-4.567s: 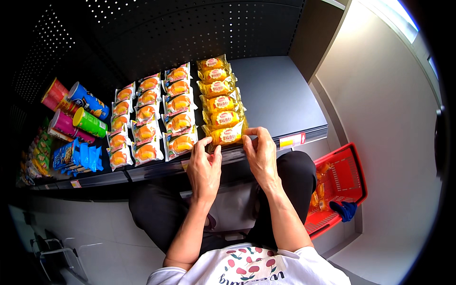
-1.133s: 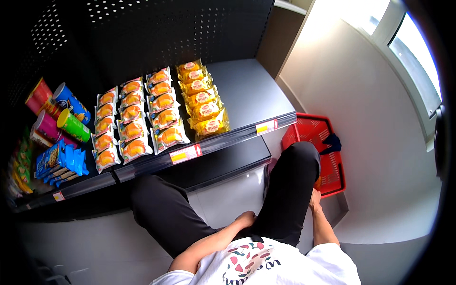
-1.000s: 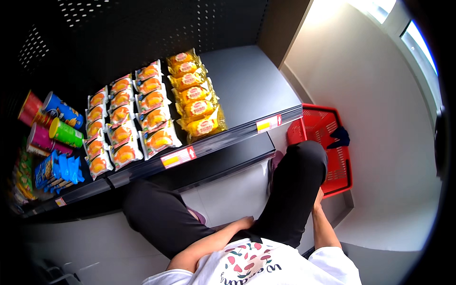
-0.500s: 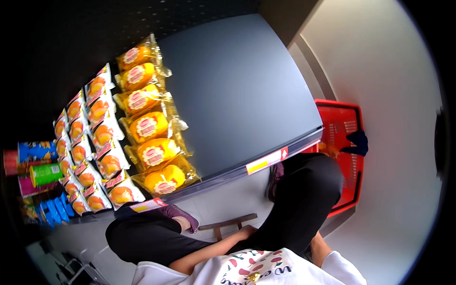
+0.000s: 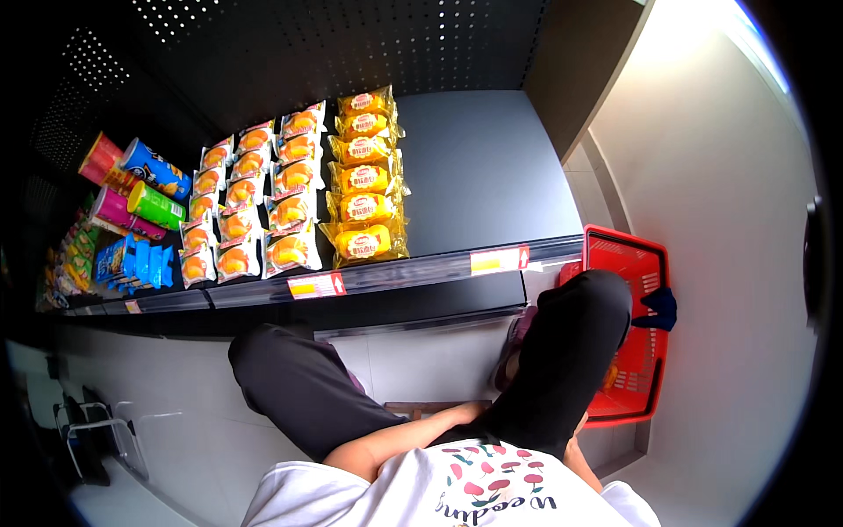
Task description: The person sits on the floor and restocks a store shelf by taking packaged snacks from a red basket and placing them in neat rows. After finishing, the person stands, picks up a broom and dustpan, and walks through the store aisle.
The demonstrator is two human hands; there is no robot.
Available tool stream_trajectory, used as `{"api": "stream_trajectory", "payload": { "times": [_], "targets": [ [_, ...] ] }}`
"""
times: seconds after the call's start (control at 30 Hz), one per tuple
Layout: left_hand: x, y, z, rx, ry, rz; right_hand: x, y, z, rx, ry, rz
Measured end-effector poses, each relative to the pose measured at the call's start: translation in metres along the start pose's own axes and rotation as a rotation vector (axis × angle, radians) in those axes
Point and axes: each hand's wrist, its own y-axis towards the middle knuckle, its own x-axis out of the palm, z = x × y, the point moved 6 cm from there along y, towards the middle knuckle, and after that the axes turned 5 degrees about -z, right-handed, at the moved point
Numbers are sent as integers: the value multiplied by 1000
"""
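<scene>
My left hand (image 5: 467,411) lies low between my thighs, above a brown wooden bar (image 5: 413,407); its fingers are hidden. Beside my right thigh, close to the red basket, only a sliver of my right hand (image 5: 580,425) shows, the rest hidden by the leg. In front, several yellow-wrapped breads (image 5: 363,180) form a single row from front to back on the dark shelf (image 5: 479,167). Left of them stand rows of white-wrapped snacks (image 5: 291,213) with orange pictures. Neither hand touches the packages.
A red shopping basket (image 5: 660,373) with a dark blue cloth (image 5: 657,309) over its edge stands at my right, by the white wall (image 5: 729,263). Colourful canisters (image 5: 156,206) and blue packets (image 5: 133,263) fill the shelf's left end. A metal-framed chair (image 5: 97,426) is at lower left.
My view has tilted up and levelled, so the perforated back panel and a lower shelf now show. The rows of packages look unchanged. Both hands stay low by my legs.
</scene>
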Motion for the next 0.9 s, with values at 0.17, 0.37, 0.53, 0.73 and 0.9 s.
{"api": "stream_trajectory", "payload": {
  "times": [0.17, 0.37, 0.53, 0.73, 0.9],
  "targets": [
    [-8, -14, 9, -146, -15, -46, -19, 1, -10, -1, -24, -61],
    [9, 10, -46, 6, -130, 64, -39, -6, -51, -94, -291, -178],
    [19, 9, -44, -133, -76, 13, -46, -18, -26, 191, -83, -177],
    [19, 36, -36, -97, -43, 69, -46, -16, -12, 175, -100, -221],
    [1, 33, -49, 8, 0, 115, -55, -13, -86, -13, -188, -301]
  ]
}}
